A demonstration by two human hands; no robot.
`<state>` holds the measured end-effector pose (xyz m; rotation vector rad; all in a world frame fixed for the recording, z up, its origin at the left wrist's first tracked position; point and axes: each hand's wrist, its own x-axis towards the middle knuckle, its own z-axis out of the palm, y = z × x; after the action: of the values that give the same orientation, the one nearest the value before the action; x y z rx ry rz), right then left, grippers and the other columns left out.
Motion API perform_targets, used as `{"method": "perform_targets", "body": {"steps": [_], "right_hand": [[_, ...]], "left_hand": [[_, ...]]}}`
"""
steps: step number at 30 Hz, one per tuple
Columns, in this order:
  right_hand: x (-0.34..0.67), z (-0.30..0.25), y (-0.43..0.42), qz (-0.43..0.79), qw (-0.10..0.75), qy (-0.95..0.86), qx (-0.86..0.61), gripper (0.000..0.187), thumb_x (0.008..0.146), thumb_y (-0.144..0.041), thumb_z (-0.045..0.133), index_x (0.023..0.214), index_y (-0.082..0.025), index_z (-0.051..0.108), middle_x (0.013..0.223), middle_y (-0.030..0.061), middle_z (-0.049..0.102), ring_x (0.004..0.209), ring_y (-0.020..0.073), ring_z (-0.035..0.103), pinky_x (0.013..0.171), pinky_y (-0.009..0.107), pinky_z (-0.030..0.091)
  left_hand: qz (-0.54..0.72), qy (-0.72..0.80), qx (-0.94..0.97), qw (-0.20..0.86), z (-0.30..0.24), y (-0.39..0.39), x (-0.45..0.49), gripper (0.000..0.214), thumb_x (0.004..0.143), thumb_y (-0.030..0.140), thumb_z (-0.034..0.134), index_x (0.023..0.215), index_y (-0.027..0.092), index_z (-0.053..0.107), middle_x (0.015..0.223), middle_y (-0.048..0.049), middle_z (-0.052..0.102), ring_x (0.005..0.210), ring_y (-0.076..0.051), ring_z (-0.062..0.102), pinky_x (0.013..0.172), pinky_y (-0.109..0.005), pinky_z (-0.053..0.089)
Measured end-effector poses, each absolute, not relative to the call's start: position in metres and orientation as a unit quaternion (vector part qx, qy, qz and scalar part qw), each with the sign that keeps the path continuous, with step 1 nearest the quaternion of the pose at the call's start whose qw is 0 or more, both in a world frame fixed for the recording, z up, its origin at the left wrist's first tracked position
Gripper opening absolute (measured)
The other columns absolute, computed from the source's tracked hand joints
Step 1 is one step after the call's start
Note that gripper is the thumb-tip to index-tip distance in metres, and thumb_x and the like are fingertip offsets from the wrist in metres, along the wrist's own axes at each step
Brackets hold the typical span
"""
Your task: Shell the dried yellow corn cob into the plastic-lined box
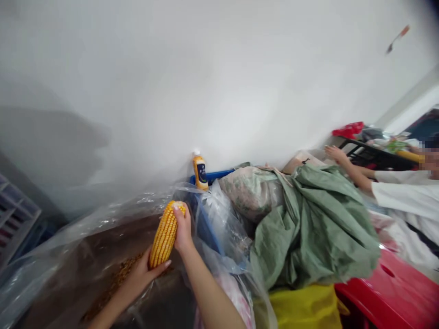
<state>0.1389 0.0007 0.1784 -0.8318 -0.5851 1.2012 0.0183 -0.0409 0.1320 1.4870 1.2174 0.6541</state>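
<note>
head view: your right hand (pixel 183 228) clenches the tip of a yellow ear of corn (pixel 165 235) while your left hand (pixel 140 276) grasps its base, so the ear sits between both sets of fingers, above loose kernels (pixel 120 274) on clear plastic sheeting (pixel 85 233). this looks like shelling; the next move calls for pressing kernels off.

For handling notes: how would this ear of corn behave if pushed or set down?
The ear of corn looks rigid, its packed kernels unlikely to flex. It would probably roll if pushed, especially on the glossy plastic sheeting.
</note>
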Motion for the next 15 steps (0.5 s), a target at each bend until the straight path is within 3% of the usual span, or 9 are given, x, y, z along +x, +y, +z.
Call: {"method": "perform_targets", "body": {"steps": [6, 10, 12, 15], "right_hand": [[0.134, 0.176, 0.0, 0.512, 0.711, -0.263, -0.404, 0.036, 0.077, -0.054, 0.045, 0.079, -0.018, 0.045, 0.069, -0.0008, 0.049, 0.065, 0.0113, 0.05, 0.065, 0.022, 0.043], [0.138, 0.179, 0.003, 0.501, 0.716, -0.257, -0.412, 0.034, 0.077, -0.049, 0.048, 0.071, -0.016, 0.047, 0.067, -0.0012, 0.048, 0.063, 0.0094, 0.046, 0.062, 0.019, 0.04], [0.14, 0.181, 0.003, 0.535, 0.711, -0.258, -0.377, 0.032, 0.075, -0.048, 0.051, 0.075, -0.016, 0.048, 0.067, -0.0019, 0.049, 0.062, 0.0096, 0.048, 0.061, 0.019, 0.04], [0.141, 0.183, 0.001, 0.602, 0.685, -0.256, -0.32, 0.034, 0.07, -0.046, 0.058, 0.089, -0.02, 0.048, 0.07, -0.0024, 0.053, 0.062, 0.0117, 0.053, 0.061, 0.022, 0.043]], "left_hand": [[0.31, 0.533, 0.564, 0.549, 0.134, -0.046, 0.022, 0.071, 0.054, 0.053, 0.063, 0.109, 0.011, 0.046, 0.114, -0.0156, 0.055, 0.108, -0.03, 0.049, 0.09, -0.037, 0.043], [0.322, 0.54, 0.559, 0.541, 0.131, -0.045, 0.018, 0.072, 0.054, 0.055, 0.064, 0.109, 0.012, 0.048, 0.114, -0.0139, 0.055, 0.107, -0.029, 0.051, 0.09, -0.034, 0.043], [0.317, 0.536, 0.563, 0.542, 0.128, -0.043, 0.015, 0.067, 0.056, 0.055, 0.063, 0.107, 0.012, 0.05, 0.11, -0.0128, 0.058, 0.103, -0.027, 0.053, 0.087, -0.031, 0.044], [0.3, 0.546, 0.543, 0.563, 0.13, -0.042, 0.011, 0.069, 0.057, 0.055, 0.064, 0.108, 0.011, 0.049, 0.099, -0.0117, 0.063, 0.085, -0.026, 0.06, 0.071, -0.03, 0.05]]}}
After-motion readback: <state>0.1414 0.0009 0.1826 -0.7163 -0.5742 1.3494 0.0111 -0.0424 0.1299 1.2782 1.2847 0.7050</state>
